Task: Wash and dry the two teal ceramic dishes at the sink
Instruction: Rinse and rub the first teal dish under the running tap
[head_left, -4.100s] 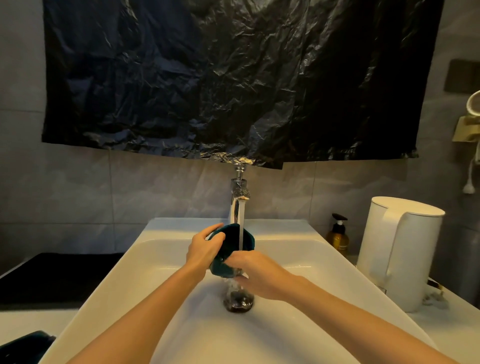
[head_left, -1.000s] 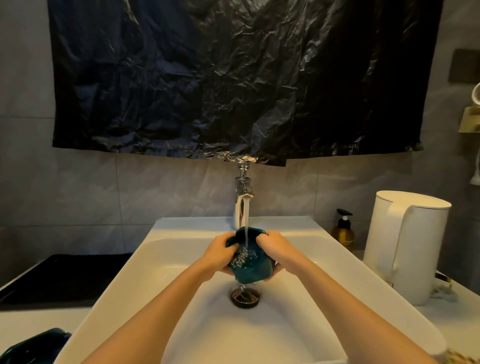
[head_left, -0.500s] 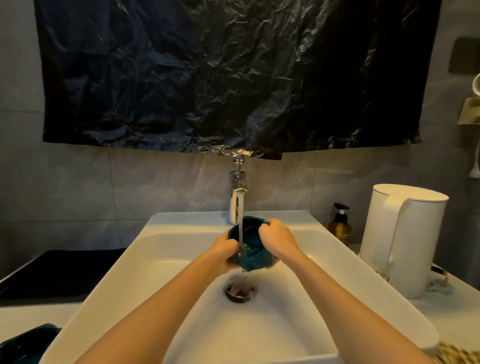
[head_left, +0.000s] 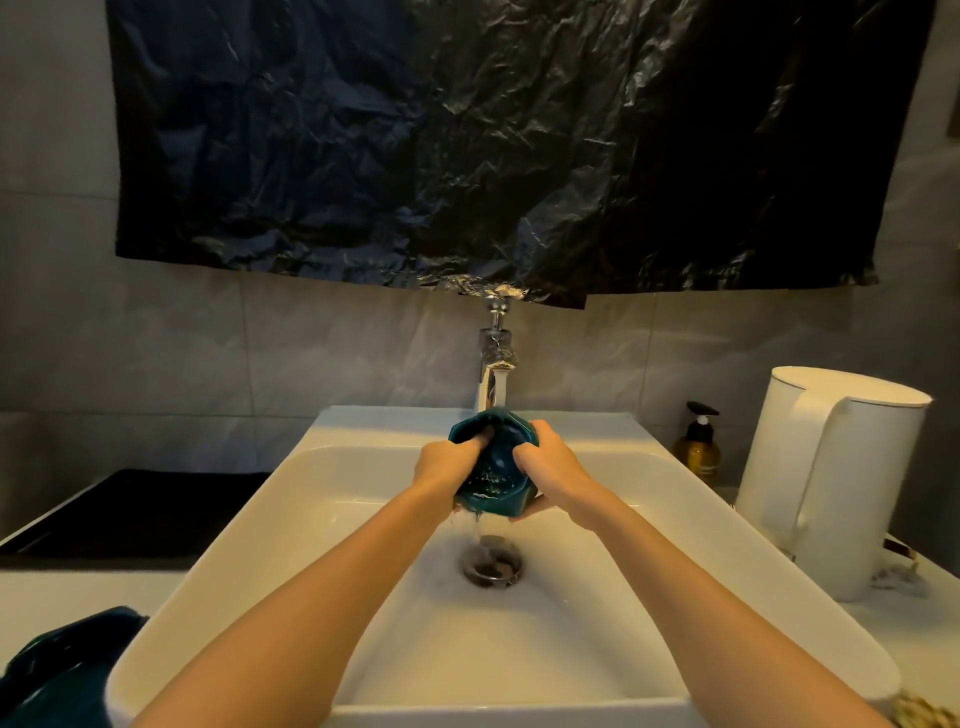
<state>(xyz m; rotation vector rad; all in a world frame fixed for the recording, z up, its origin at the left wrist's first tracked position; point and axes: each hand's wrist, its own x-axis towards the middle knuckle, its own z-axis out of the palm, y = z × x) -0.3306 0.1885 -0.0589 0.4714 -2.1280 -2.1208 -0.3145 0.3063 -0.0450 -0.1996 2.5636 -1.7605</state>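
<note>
In the head view, the only one given, the teal dish (head_left: 493, 475) is held by both hands over the far part of the sink (head_left: 270, 514), directly under the stream from the faucet (head_left: 496, 358). The left hand (head_left: 441, 470) is curled over the left rim, and its fingers (head_left: 475, 441) are pressed inside the bowl. The right hand (head_left: 553, 467) is closed on the right rim, with some fingers passed under the base.

Half a second ago the dish was held nearly level and water was being collected in it. Now its mouth is tipped toward the near side, and the water is poured off the low edge down to the drain (head_left: 491, 564). Four seconds ago it was turned on its side, with only the left hand at the rim.

So the inside is judged to have been rubbed and filled, and it is now being emptied — the rinse of this dish seems close to its end. Drying is not yet begun, and no cloth can be identified.

The second teal dish (head_left: 72, 660) is seen on the counter (head_left: 31, 592) at the near left, just beside the sink; whether it is already washed cannot be told. At the right a white kettle (head_left: 831, 478) and a soap bottle (head_left: 698, 447) are standing.
</note>
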